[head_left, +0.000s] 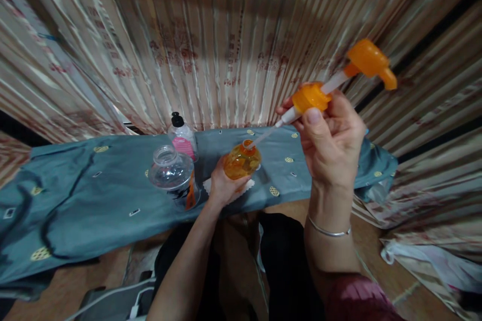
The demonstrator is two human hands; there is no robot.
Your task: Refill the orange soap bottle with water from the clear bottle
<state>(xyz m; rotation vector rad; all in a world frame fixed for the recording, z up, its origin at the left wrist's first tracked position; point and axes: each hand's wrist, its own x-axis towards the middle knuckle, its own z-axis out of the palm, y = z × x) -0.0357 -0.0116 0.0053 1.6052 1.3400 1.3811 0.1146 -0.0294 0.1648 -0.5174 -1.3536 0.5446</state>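
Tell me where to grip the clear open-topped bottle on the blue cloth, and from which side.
Grip the clear bottle around its body just below the shoulder, coming from its left. It stands upright with the cap off; the left hand with the orange bottle sits to its right, and a black-capped bottle stands behind.

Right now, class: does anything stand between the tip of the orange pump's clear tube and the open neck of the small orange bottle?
Nothing visible does. The right hand holds the orange pump raised; its clear tube slants down with its tip at the open neck of the small orange bottle, gripped by the left hand.
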